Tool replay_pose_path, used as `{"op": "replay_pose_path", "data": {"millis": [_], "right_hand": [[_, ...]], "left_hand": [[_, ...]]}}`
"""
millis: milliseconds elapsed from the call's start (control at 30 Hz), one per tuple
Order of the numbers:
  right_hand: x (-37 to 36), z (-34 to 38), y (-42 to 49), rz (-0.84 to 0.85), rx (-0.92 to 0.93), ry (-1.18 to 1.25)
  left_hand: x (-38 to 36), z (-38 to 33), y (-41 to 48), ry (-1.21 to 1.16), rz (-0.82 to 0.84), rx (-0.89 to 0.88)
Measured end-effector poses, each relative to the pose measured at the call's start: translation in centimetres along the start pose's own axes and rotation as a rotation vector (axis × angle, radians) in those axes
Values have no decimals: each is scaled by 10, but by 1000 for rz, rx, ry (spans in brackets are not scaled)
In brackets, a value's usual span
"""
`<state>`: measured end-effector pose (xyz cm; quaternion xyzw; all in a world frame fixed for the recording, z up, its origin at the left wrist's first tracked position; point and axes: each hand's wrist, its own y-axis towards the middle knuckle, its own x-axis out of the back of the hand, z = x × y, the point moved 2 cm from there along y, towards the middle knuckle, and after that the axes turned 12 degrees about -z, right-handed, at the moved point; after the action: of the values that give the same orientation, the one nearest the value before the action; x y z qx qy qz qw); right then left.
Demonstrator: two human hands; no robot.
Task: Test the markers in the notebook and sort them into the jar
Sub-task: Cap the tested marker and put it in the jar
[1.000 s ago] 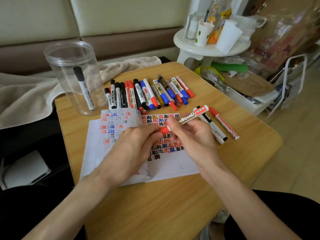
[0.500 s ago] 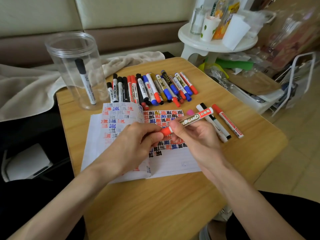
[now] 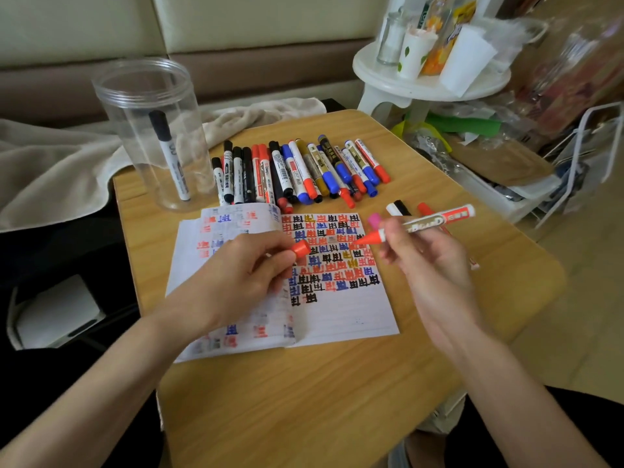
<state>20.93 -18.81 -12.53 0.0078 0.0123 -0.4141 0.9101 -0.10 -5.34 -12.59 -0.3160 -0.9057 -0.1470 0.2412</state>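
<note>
On the table (image 3: pixel 304 400) the open notebook (image 3: pixel 354 315) lies near the jar (image 3: pixel 145 96), which holds 1 black marker (image 3: pixel 170 163). A marker row (image 3: pixel 297 170) lies beside the jar. The right hand (image 3: pixel 429 261) grips an uncapped red marker (image 3: pixel 422 226) over the page; the left hand (image 3: pixel 243 278) pinches the cap (image 3: pixel 300 248).

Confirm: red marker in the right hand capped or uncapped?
Uncapped. Left hand pinches the red cap, apart from the red marker, whose bare tip shows in the right hand.

The red cap (image 3: pixel 300 248) has come off the marker (image 3: pixel 422 226) — the left hand (image 3: pixel 236 282) now pinches it apart, while the right hand (image 3: pixel 429 255) holds the bared tip over the notebook (image 3: pixel 337 309).
</note>
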Motion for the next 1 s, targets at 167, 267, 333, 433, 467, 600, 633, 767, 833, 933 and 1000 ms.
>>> {"op": "replay_pose_path", "data": {"millis": [167,267,333,433,467,600,633,767,833,933,1000], "right_hand": [[-15,-19,-18,40,106,-95],[-22,-26,-22,73,183,-147],[-26,-31,-25,66,202,-185],[-29,-36,-27,45,230,-214],[-30,-37,-28,33,241,-213],[-30,-38,-30,-13,258,-212],[-30,-39,-31,-15,259,-212],[-28,-41,-30,-27,254,-218],[-28,-40,-30,-26,253,-224],[-28,-40,-31,-16,256,-223],[-29,-40,-31,-7,264,-227]], "left_hand": [[-4,15,-3,158,-63,10],[-4,16,-3,167,-64,18],[-4,15,-4,180,-65,7],[-4,14,-5,181,-63,1],[-4,13,-5,175,-65,3],[-4,14,-8,181,-65,1],[-4,15,-8,181,-65,2],[-4,15,-9,183,-55,3],[-4,16,-9,184,-53,3],[-4,16,-10,192,-54,-2],[-4,17,-10,192,-60,-7]]}}
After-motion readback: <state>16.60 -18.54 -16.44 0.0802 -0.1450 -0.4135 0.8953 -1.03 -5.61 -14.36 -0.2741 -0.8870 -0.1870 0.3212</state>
